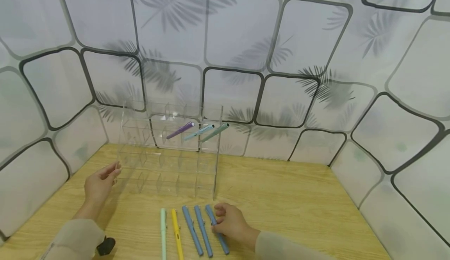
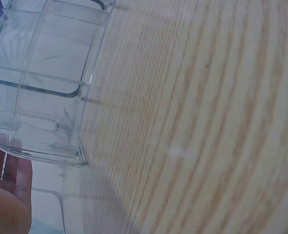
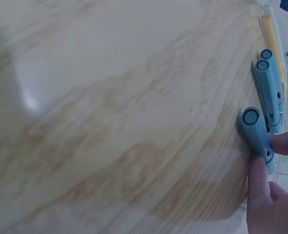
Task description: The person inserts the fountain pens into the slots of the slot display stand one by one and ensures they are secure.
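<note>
My left hand [image 1: 100, 186] holds the left side edge of a clear acrylic pen rack [image 1: 168, 186]; in the left wrist view its thumb and fingers lie on either side of the clear panel [image 2: 46, 151]. At the right, my right hand [image 1: 233, 221] pinches the rightmost blue pen [image 1: 222, 242], which lies on the table. The right wrist view has thumb and fingertips on both sides of that blue pen [image 3: 254, 127]. Beside it lie two more blue pens [image 1: 192, 230], a yellow pen [image 1: 177, 232] and a mint green pen [image 1: 163, 228].
High in the rack, a purple pen [image 1: 180, 130], a light blue pen [image 1: 199, 132] and a grey-green pen [image 1: 215, 132] rest at a slant. A small black object [image 1: 106, 246] is by the left sleeve. Patterned curtain [image 1: 239, 29] surrounds the wooden table [image 1: 288, 201].
</note>
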Tool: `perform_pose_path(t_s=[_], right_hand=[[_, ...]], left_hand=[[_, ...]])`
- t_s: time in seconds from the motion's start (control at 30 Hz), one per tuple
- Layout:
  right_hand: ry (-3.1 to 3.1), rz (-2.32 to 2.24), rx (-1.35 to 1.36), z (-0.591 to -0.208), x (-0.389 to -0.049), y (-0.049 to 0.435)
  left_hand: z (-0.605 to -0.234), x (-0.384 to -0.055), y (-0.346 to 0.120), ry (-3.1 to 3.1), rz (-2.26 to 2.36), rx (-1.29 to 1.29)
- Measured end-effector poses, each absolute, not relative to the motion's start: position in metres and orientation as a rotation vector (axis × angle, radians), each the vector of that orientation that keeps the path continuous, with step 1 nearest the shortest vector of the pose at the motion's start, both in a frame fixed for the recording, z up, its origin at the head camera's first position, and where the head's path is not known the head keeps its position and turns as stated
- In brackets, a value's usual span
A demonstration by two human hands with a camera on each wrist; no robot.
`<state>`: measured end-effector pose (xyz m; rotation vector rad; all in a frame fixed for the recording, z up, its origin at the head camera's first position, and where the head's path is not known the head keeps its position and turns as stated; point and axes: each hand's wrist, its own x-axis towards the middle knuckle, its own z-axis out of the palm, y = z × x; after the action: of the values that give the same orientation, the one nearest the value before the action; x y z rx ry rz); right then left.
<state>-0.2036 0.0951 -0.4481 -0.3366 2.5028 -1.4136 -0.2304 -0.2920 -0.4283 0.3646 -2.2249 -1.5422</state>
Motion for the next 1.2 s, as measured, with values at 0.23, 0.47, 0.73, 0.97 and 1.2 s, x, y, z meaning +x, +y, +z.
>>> perform_pose_path(t_s=[0.23, 0.47, 0.73, 0.97, 1.2], right_hand=[[2.476, -1.386, -0.310, -0.445, -0.208, 0.094], [2.224, -1.489, -0.239, -0.443, -0.215, 0.102], [1.783, -1.709, -0.187, -0.430, -0.222, 0.112], [1.655, -1.808, -0.289, -0.411, -0.232, 0.117], [1.725, -1.887, -0.363, -0.396, -0.242, 0.117]], left_hand=[[-0.429, -0.232, -0.292, -2.232, -1.534, 0.379], [-0.429, -0.233, -0.292, -2.225, -1.539, 0.407], [-0.428, -0.234, -0.292, -2.230, -1.534, 0.409], [-0.427, -0.232, -0.292, -2.246, -1.540, 0.419], [-0.427, -0.232, -0.291, -2.243, -1.538, 0.419]])
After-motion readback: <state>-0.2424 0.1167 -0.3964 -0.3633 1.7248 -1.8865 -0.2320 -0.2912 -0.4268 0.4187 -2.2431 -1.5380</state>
